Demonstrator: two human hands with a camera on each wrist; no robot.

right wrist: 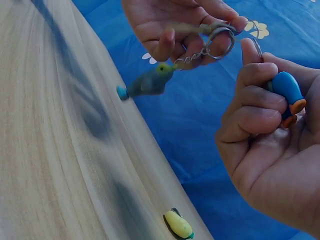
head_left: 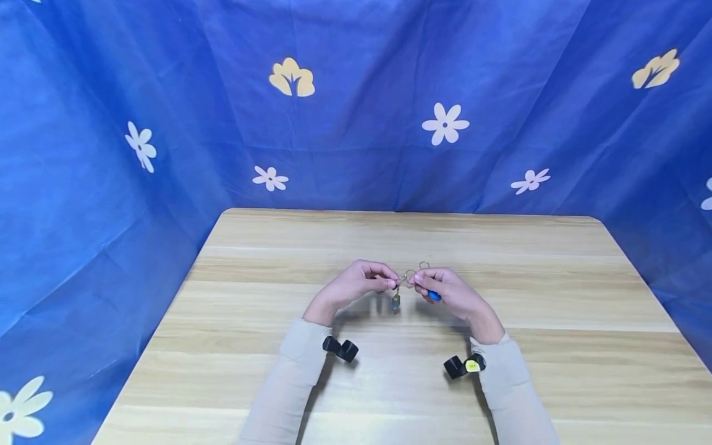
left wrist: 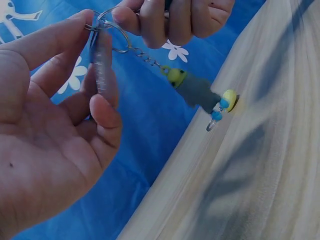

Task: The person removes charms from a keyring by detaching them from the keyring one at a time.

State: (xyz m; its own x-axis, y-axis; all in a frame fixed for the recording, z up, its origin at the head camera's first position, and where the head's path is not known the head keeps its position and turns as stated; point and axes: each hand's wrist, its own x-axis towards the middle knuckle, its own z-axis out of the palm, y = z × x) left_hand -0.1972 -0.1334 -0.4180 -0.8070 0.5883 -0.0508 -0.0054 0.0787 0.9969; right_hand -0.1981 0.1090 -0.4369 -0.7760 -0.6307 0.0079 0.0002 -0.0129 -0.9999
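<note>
Both hands meet above the middle of the wooden table point(head_left: 500, 296). My left hand point(head_left: 361, 283) pinches a metal key ring point(left wrist: 111, 31) between thumb and forefinger. From that ring a short chain carries a grey-green charm point(right wrist: 149, 82) with a yellow head point(left wrist: 176, 76), which dangles just above the table point(head_left: 396, 301). My right hand point(head_left: 445, 290) curls its fingers round a blue charm point(right wrist: 286, 89) with orange tips, and its fingertips point(left wrist: 131, 21) touch the same ring. A thin wire loop point(head_left: 424, 266) sticks up above the right hand.
A small yellow piece point(right wrist: 177, 225) with a teal tip lies on the table in the right wrist view. Blue flowered cloth point(head_left: 356, 111) walls in the table at the back and both sides. Black wrist cameras point(head_left: 340, 348) point(head_left: 464, 366) sit on both sleeves.
</note>
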